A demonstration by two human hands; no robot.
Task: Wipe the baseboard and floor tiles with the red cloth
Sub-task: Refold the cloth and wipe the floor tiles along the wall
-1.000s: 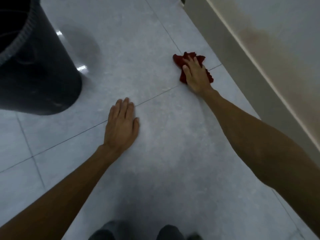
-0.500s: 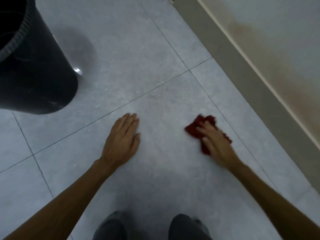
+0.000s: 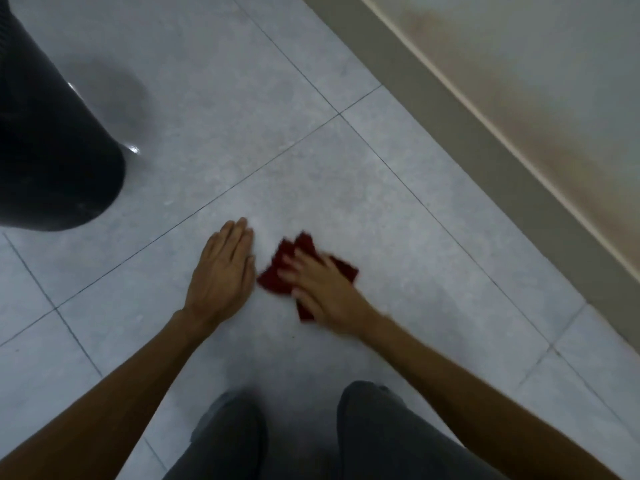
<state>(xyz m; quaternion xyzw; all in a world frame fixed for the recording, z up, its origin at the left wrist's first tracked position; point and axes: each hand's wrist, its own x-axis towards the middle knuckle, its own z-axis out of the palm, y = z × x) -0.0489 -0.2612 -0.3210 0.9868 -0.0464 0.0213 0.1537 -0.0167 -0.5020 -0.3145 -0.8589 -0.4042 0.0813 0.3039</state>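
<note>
The red cloth lies crumpled on a grey floor tile, pressed flat under my right hand, which is blurred. Just left of the cloth, my left hand rests palm down on the same tile with its fingers together, holding nothing. The grey baseboard runs diagonally along the wall at the right, well away from the cloth.
A black round bin stands on the floor at the upper left. My knees in grey trousers fill the bottom edge. A stained pale wall rises above the baseboard. Dark grout lines cross the tiles.
My right hand has dragged the red cloth from near the baseboard back toward me and leftward, until it sits beside my left hand. The left hand stayed planted.
</note>
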